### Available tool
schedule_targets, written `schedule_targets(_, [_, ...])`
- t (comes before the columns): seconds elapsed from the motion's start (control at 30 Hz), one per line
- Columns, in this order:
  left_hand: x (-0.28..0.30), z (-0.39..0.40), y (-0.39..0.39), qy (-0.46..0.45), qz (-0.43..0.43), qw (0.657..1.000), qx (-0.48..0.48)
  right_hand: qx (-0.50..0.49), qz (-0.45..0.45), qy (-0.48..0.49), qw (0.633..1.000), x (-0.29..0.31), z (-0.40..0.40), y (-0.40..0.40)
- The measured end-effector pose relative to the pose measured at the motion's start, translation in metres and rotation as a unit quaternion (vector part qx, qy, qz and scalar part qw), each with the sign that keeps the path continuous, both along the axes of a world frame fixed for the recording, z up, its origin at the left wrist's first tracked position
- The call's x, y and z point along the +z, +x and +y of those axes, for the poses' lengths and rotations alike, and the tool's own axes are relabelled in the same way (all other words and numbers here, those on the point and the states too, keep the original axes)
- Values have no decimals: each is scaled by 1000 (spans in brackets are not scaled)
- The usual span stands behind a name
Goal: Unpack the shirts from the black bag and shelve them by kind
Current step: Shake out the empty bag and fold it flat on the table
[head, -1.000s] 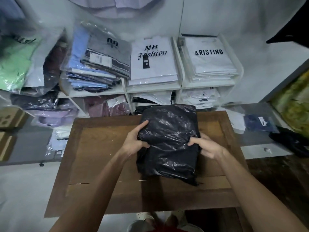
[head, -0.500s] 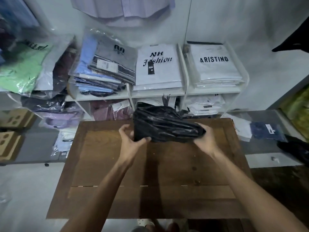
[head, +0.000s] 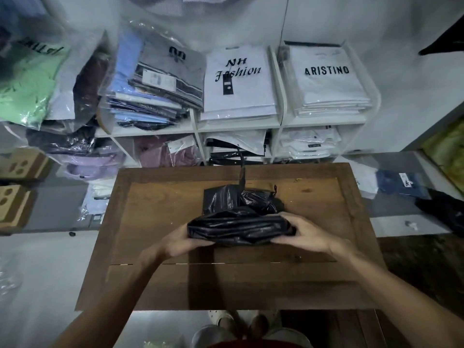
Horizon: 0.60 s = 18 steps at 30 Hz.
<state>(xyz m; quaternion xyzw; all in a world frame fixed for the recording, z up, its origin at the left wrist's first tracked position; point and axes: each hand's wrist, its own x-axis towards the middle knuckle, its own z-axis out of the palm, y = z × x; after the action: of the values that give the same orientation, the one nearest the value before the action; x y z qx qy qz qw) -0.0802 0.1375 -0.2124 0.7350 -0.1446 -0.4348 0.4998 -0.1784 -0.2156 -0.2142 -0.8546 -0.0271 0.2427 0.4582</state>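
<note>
Black bag [head: 241,228]: a flat, full bundle held just above the middle of the bench [head: 155,222], long axis running left to right; whether its underside touches the wood cannot be told.
Bag mouth: the loose, crumpled end [head: 241,199] rises on the far side, pointing away from the person toward the shelf, with a thin strip [head: 242,172] of plastic standing up from it.
Left hand [head: 184,243]: grips the left end of the bag, fingers curled under it and hidden.
Right hand [head: 305,234]: grips the right end, fingers curled over the top edge, thumb along the near side.
Bench: dark brown wood with a raised frame round its edge.
Shelf [head: 281,121]: white cubby unit just beyond the bench, against the wall.
Shelf top row: a mixed stack of wrapped blue and grey shirts [head: 155,89] on the left, white "NH Fashion" shirts [head: 238,91] in the middle, white "ARISTINO" shirts [head: 329,81] on the right.
Shelf lower row: more wrapped shirts, partly hidden.
Green shirt [head: 27,86]: in clear wrap, far left.
Navy shirt [head: 401,183]: in clear wrap on the floor, right of the bench.
</note>
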Motion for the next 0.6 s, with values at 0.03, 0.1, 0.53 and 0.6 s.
schedule_targets(0.03, [1, -1, 2, 5, 0, 1000, 5, -30, 30, 25, 999, 3, 1, 2])
schedule_targets(0.1, [0, -4, 4, 3, 10, 1000, 12, -54, 72, 62, 994, 7, 2, 7])
schedule_targets(0.53, [-7, -71, 29, -38, 100, 940, 323, -329, -12, -37, 944, -8, 31, 32])
schedule_targets(0.6, [-13, -74, 33, -10, 119, 929, 351, -336, -35, -102, 935, -9, 36, 39])
